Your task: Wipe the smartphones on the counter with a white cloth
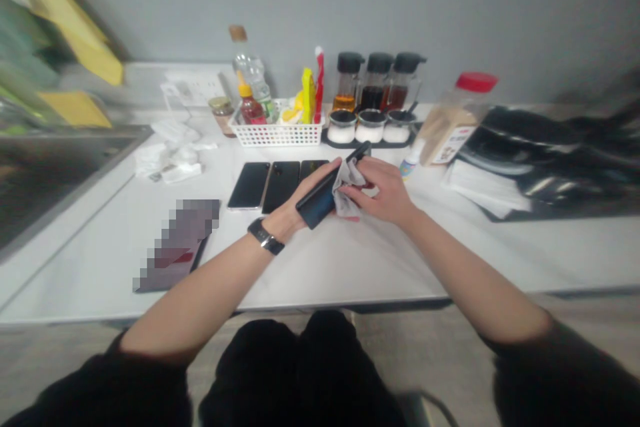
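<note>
My left hand [300, 203], with a black watch [265, 236] on its wrist, holds a dark smartphone [319, 202] tilted above the counter. Pinched in the fingers of my right hand [383, 188] is a crumpled whitish cloth or tissue [346, 188], pressed against the phone's edge and face. Just beyond my left hand lie several more phones side by side: one with a silvery edge [249, 185], a black one [282, 185], and another dark one [315, 167] partly covered by my hand. A larger dark tablet-like slab [175, 250], partly pixelated, rests left of my forearm.
Along the wall stand a white basket [277, 136] of bottles and packets, dark-lidded oil bottles [379, 77] and white-filled jars [371, 127]. Crumpled tissues [173, 153] lie left, near the sink [65, 180]. A red-capped jar [455, 120] and black pans [540, 147] are right.
</note>
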{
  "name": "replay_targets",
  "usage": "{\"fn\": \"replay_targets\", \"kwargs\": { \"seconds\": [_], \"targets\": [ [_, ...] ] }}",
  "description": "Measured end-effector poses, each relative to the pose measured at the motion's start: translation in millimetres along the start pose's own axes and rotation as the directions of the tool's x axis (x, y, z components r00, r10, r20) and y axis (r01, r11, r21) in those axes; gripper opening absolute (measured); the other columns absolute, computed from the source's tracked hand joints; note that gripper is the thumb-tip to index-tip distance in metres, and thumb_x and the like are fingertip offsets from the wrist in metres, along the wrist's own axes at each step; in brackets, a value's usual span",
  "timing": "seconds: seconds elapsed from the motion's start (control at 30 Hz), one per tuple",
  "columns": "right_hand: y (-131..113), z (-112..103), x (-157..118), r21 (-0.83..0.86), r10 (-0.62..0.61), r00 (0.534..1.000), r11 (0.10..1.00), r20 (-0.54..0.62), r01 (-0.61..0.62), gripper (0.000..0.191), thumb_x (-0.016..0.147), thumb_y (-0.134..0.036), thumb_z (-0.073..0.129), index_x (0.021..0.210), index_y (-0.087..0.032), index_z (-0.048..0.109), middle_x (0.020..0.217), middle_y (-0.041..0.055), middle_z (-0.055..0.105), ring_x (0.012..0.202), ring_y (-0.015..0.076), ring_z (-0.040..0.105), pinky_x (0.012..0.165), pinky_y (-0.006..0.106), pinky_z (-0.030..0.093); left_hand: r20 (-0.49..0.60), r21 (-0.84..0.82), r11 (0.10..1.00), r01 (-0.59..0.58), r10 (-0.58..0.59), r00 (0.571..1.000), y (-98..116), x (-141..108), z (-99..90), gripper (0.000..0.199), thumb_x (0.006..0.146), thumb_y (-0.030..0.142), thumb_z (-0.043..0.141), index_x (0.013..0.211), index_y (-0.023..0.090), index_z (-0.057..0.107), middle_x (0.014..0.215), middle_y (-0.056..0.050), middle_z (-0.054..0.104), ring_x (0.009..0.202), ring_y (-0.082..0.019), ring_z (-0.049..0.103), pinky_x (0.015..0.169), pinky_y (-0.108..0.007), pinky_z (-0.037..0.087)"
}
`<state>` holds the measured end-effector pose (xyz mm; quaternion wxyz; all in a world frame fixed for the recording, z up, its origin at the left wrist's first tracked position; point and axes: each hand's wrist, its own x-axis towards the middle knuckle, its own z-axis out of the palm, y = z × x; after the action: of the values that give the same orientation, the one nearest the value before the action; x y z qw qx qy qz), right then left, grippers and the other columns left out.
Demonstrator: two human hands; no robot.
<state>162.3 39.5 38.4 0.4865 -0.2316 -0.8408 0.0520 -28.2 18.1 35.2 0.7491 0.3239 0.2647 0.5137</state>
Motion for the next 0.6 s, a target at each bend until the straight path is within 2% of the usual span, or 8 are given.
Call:
{"fn": "replay_targets", "kwargs": {
  "seconds": [0.07,0.17,0.23,0.3,0.4,0.43,0.5,0.6],
  "targets": [
    [8.6,-5.7,2.6,-0.114,-0.071,0.997,0.991,-0.037,0.066,0.041,0.102,-0.048,0.067,0.073,-0.025,0.05,0.068,-0.0011,0.051,0.07,0.0198,0.049,0.069,0.038,0.038,0.036,0.018,1.0,0.019,-0.02,0.999,4.5,-2.3,1.3,0.013,0.091,0.022,0.074,0.103,0.019,0.078,0.109,-0.005,0.081,0.108,-0.027,0.077,0.097,-0.046,0.064],
    [22.6,-10.2,6.1,-0.15,0.032,0.989,0.987,-0.142,-0.054,0.043,0.102,-0.055,0.065,0.074,-0.025,0.051,0.073,0.0004,0.054,0.077,0.0228,0.052,0.076,0.041,0.041,0.118,-0.024,0.993,0.117,-0.114,0.986,6.4,-3.5,10.6,0.023,0.097,0.032,0.062,0.102,0.016,0.078,0.101,-0.009,0.081,0.105,-0.033,0.078,0.099,-0.057,0.063],
    [25.5,-9.6,6.9,-0.066,0.139,0.976,0.986,-0.166,-0.152,0.044,0.102,-0.06,0.064,0.077,-0.026,0.054,0.075,0.0,0.055,0.077,0.0225,0.053,0.077,0.041,0.043,0.151,-0.063,0.986,0.157,-0.146,0.978,2.2,-3.0,18.3,0.033,0.102,0.035,0.052,0.107,0.015,0.078,0.103,-0.01,0.082,0.102,-0.032,0.078,0.096,-0.054,0.064],
    [21.2,-5.7,6.1,0.023,0.175,0.978,0.985,-0.112,-0.173,0.042,0.103,-0.06,0.062,0.079,-0.026,0.057,0.074,-0.0009,0.056,0.076,0.0214,0.053,0.077,0.039,0.043,0.137,-0.083,0.98,0.183,-0.171,0.976,-5.5,-1.6,23.7,0.041,0.107,0.04,0.046,0.108,0.016,0.078,0.102,-0.009,0.081,0.095,-0.027,0.079,0.09,-0.045,0.066],
    [9.4,2.7,3.5,0.063,0.046,0.997,0.997,0.06,-0.05,0.043,0.104,-0.055,0.063,0.075,-0.025,0.054,0.071,-0.0018,0.054,0.077,0.0207,0.053,0.079,0.038,0.041,-0.008,-0.115,0.989,0.09,-0.092,0.996,-17.1,1.9,24.9,0.047,0.11,0.047,0.049,0.084,0.016,0.074,0.077,-0.003,0.073,0.067,-0.013,0.069,0.071,-0.024,0.061],
    [7.1,4.7,2.8,0.058,0.001,0.995,0.998,0.103,-0.007,0.044,0.105,-0.053,0.063,0.074,-0.025,0.052,0.07,-0.002,0.054,0.078,0.0208,0.053,0.08,0.039,0.04,-0.045,-0.12,0.991,0.054,-0.06,0.997,-19.7,2.6,24.2,0.05,0.111,0.048,0.05,0.077,0.016,0.071,0.07,-0.001,0.069,0.061,-0.01,0.064,0.066,-0.02,0.057],
    [7.3,6.1,2.1,0.014,-0.005,0.994,1.0,0.112,0.004,0.041,0.105,-0.05,0.064,0.074,-0.025,0.052,0.069,-0.0022,0.054,0.078,0.0211,0.052,0.08,0.039,0.038,-0.063,-0.113,0.992,0.055,-0.063,0.996,-22.1,2.5,23.3,0.053,0.111,0.05,0.049,0.075,0.017,0.07,0.068,-0.001,0.067,0.058,-0.01,0.062,0.064,-0.021,0.057],
    [13.5,4.2,1.9,-0.08,0.139,0.99,0.987,-0.032,-0.141,0.03,0.104,-0.042,0.066,0.081,-0.025,0.057,0.072,-0.0021,0.057,0.077,0.0213,0.051,0.079,0.038,0.037,-0.057,-0.083,0.983,0.166,-0.171,0.984,-21.3,-0.6,25.1,0.055,0.111,0.059,0.042,0.1,0.019,0.077,0.089,-0.006,0.079,0.075,-0.018,0.073,0.075,-0.033,0.065]
  ]
}}
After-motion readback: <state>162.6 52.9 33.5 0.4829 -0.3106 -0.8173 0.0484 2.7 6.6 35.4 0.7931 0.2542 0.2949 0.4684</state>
